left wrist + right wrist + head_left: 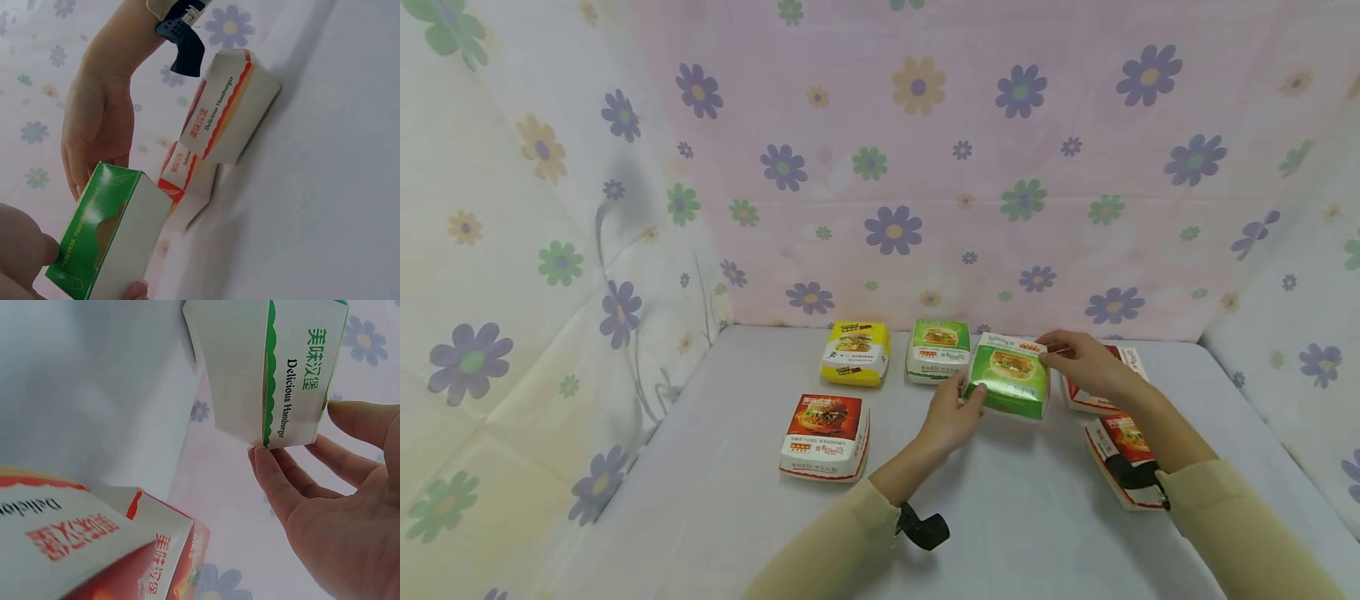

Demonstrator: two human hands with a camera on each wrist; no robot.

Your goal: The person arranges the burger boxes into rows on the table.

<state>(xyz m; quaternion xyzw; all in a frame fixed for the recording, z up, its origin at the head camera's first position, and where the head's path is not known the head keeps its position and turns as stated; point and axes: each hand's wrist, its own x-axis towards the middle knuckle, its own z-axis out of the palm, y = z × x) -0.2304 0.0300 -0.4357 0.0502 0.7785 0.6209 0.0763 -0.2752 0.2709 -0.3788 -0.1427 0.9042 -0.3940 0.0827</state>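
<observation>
Between the two hands is a green and white hamburger box [1015,379], raised off the table with its burger picture facing up. The left hand [951,417] grips its near left corner, thumb on the green lid and a fingertip showing under the base in the left wrist view. At the far right side, the right hand [1086,362] pinches the box, thumb at the lid and fingertips against the lettered white side [300,381]. A second green hamburger box [938,350] sits just left of the held one.
A yellow hamburger box [855,354] stands at the back left, with a red hamburger box [825,437] in front of it. Two more red boxes lie on the right, a rear one [1084,402] and a front one [1126,437], under the right forearm. Flowered cloth [850,167] walls the table.
</observation>
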